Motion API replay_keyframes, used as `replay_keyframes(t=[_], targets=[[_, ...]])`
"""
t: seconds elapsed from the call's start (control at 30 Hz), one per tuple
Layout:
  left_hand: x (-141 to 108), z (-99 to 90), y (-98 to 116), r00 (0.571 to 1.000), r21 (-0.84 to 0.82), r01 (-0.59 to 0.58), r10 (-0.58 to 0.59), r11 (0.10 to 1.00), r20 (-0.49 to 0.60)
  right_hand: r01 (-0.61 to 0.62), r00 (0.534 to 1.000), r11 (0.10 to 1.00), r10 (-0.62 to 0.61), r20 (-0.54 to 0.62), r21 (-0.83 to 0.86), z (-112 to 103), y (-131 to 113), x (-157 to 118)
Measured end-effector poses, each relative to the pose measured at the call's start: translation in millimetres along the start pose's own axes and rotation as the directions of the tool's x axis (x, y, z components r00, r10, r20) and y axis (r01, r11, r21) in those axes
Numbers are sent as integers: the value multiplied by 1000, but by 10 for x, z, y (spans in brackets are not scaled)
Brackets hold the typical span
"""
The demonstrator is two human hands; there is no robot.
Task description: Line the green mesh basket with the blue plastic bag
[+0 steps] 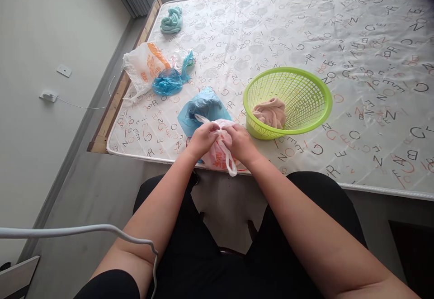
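My left hand (pixel 202 139) and my right hand (pixel 239 141) meet at the near edge of the mattress, both gripping the handles of a white plastic bag with red print (pixel 219 156). A loop of its handle hangs below my right hand. Something pinkish shows through the bag. A crumpled blue plastic bag (pixel 202 107) lies just behind my hands. To the right stands a green plastic basket (pixel 307 86) holding a beige cloth (pixel 272 112).
A bare mattress (pixel 356 54) printed with letters fills the view. At its left edge lie a white bag with orange print (pixel 144 66), another blue bag (pixel 169 81) and a teal cloth (pixel 172 20). A white cable (pixel 84 231) crosses my left arm.
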State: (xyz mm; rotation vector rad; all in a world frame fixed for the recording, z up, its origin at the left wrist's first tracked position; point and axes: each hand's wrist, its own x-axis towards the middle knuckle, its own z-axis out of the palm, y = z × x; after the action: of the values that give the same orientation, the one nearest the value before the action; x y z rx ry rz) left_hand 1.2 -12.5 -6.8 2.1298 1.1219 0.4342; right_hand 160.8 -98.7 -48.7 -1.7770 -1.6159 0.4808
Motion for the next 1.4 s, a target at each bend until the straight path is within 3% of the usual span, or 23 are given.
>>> replay_keyframes(t=[0.13,0.23,0.33,0.43,0.5,0.53,0.6,0.7,0.8,0.9,0.97,1.0,1.07,1.13,1.17,1.23,1.27,1.3,1.33,1.37,1.4], targets=[[-4,-26,69,998,-77,-61,63,995,23,-14,1000,995,13,-12,-99,-95,-55,7],[27,-113,-21,994,-15,-100,99,995,-51,-109,993,983,115,30,-147,-209,-63,28],[99,-308,-248,970,28,36,-28,999,-241,-260,962,952,270,46,-165,-341,-40,70],[155,-511,-465,881,-15,284,-266,959,-392,-404,904,897,421,70,-177,-426,-2,102],[156,-567,-506,847,-1,327,-293,945,-443,-420,891,889,443,103,-184,-425,9,102],[144,-559,-487,859,33,287,-242,957,-450,-403,899,896,426,105,-186,-406,7,97],[106,-481,-387,919,127,117,-59,985,-391,-332,934,925,349,70,-188,-346,-9,79],[51,-289,-203,982,217,-83,117,973,-150,-211,977,961,214,-3,-178,-251,-33,50],[42,-194,-139,998,274,-39,53,961,-46,-201,975,970,211,65,-139,-211,-23,33],[84,-320,-265,991,305,116,-90,945,-97,-264,948,956,281,146,-127,-237,3,33],[129,-509,-434,951,254,254,-193,933,-243,-293,944,947,309,120,-130,-276,8,44],[152,-616,-528,901,195,325,-241,925,-361,-313,940,941,326,97,-129,-297,6,52],[187,-817,-697,751,15,415,-333,910,-570,-370,922,921,380,71,-124,-334,-4,69],[195,-950,-780,614,-133,398,-372,908,-697,-437,890,890,449,76,-132,-352,-13,81],[187,-977,-777,566,-152,355,-341,922,-751,-472,871,870,485,83,-141,-351,-15,84],[154,-941,-681,530,-67,235,-185,970,-828,-510,845,845,527,92,-160,-328,-18,80],[133,-881,-600,555,13,164,-81,986,-828,-509,846,845,526,85,-164,-308,-21,74],[115,-798,-510,620,86,89,12,992,-784,-492,859,855,507,64,-164,-285,-27,65],[101,-698,-421,716,138,12,88,990,-692,-460,882,873,470,32,-162,-261,-37,56],[92,-589,-340,822,169,-68,151,983,-549,-416,907,895,420,-8,-161,-239,-53,45],[89,-478,-276,901,186,-133,196,974,-386,-368,930,916,365,-45,-160,-220,-73,35]])
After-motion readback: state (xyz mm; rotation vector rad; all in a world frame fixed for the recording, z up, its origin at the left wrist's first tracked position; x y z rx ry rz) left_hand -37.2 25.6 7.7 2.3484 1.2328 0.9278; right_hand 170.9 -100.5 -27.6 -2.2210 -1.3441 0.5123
